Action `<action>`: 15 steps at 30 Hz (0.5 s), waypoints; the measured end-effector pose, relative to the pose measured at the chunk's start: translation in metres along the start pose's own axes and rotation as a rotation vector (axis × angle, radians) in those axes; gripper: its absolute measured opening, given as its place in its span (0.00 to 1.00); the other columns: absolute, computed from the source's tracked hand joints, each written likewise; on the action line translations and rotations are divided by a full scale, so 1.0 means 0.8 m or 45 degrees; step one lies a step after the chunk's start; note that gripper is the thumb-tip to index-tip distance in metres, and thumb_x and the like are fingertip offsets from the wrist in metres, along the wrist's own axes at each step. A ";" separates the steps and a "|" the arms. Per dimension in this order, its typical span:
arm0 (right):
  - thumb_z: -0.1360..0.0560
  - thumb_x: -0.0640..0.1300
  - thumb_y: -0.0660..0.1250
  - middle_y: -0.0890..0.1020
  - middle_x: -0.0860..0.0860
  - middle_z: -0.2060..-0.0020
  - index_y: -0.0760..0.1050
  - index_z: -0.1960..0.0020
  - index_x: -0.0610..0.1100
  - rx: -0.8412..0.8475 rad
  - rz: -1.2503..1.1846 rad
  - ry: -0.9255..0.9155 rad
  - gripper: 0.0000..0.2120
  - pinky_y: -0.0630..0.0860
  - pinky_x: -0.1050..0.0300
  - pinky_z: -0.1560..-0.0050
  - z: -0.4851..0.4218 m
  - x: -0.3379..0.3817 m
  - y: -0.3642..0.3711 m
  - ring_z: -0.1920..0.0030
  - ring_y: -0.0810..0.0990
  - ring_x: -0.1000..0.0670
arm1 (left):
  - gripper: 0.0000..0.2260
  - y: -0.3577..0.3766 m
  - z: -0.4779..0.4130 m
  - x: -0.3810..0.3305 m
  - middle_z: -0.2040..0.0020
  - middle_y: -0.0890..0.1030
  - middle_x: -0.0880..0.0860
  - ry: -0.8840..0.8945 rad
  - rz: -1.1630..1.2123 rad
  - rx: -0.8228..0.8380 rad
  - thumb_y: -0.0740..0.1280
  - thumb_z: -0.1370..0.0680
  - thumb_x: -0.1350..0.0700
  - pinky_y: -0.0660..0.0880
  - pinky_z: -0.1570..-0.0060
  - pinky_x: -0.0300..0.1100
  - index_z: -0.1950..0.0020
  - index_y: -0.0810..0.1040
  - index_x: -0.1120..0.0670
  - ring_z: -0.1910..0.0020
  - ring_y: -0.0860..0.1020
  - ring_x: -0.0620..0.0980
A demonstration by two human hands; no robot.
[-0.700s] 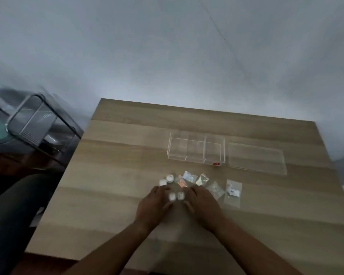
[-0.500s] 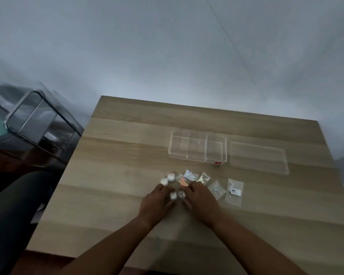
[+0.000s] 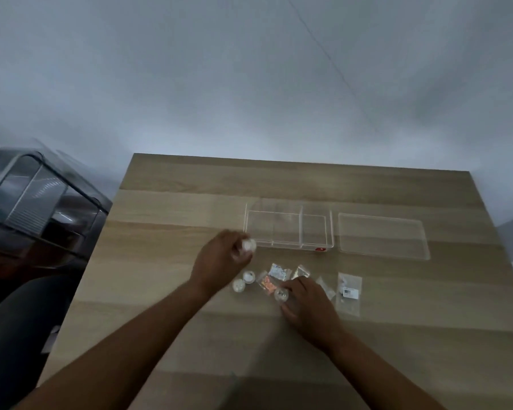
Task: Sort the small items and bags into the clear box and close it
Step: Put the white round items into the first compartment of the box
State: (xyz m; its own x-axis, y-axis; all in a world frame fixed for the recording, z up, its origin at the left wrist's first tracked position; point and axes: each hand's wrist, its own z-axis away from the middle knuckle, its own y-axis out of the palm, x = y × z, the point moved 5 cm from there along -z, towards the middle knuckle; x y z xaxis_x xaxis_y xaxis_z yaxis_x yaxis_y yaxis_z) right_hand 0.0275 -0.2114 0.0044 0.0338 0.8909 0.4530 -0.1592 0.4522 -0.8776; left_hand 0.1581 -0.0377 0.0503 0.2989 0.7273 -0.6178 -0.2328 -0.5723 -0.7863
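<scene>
Wooden table, frame centre: left hand has lifted, fingers pinching a small round pot toward the clear box; right hand fingers touch another pot. Sorting begins.

Clear box: open, three compartments visible, nothing seen inside, small red label at near right corner; lies just beyond and right of the left hand's grip. Lid: flat on the wood, just right of the box.

Small round white container: pinched in left fingertips, lifted, close to the box's near left corner.

Two more round containers: on the table, touching or nearly so, just below that grip.

Fourth round container: under right hand's fingertips.

Small clear bags: loose cluster just beyond the right grip, one with orange contents. Larger bag: right of that grip, barcode label.
</scene>
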 end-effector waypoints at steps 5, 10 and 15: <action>0.26 0.55 0.63 0.78 0.50 0.46 0.74 0.40 0.48 -0.023 -0.041 0.045 0.18 0.75 0.56 0.46 0.002 -0.011 -0.003 0.47 0.77 0.50 | 0.14 -0.008 -0.105 -0.018 0.48 0.80 0.49 0.051 -0.412 0.168 0.70 0.28 0.45 0.75 0.52 0.45 0.43 0.79 0.44 0.47 0.79 0.50; 0.28 0.51 0.67 0.80 0.47 0.50 0.76 0.45 0.47 -0.123 -0.082 0.100 0.14 0.77 0.50 0.51 0.010 -0.023 -0.017 0.51 0.78 0.46 | 0.14 0.021 -0.142 -0.022 0.44 0.77 0.54 0.163 -0.775 0.372 0.69 0.27 0.45 0.74 0.49 0.49 0.43 0.82 0.46 0.42 0.75 0.55; 0.30 0.47 0.73 0.81 0.46 0.52 0.79 0.45 0.44 -0.240 -0.127 0.161 0.14 0.78 0.49 0.52 0.010 -0.037 -0.039 0.53 0.80 0.43 | 0.13 0.036 -0.142 -0.018 0.45 0.76 0.54 0.185 -0.862 0.370 0.71 0.28 0.45 0.75 0.52 0.50 0.45 0.82 0.46 0.43 0.75 0.56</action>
State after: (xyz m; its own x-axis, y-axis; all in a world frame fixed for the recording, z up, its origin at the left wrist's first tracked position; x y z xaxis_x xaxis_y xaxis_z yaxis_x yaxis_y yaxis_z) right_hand 0.0234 -0.2521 0.0198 0.1656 0.8341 0.5261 0.0376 0.5277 -0.8486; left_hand 0.2520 -0.1076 0.0365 0.5782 0.8158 -0.0087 -0.1841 0.1200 -0.9756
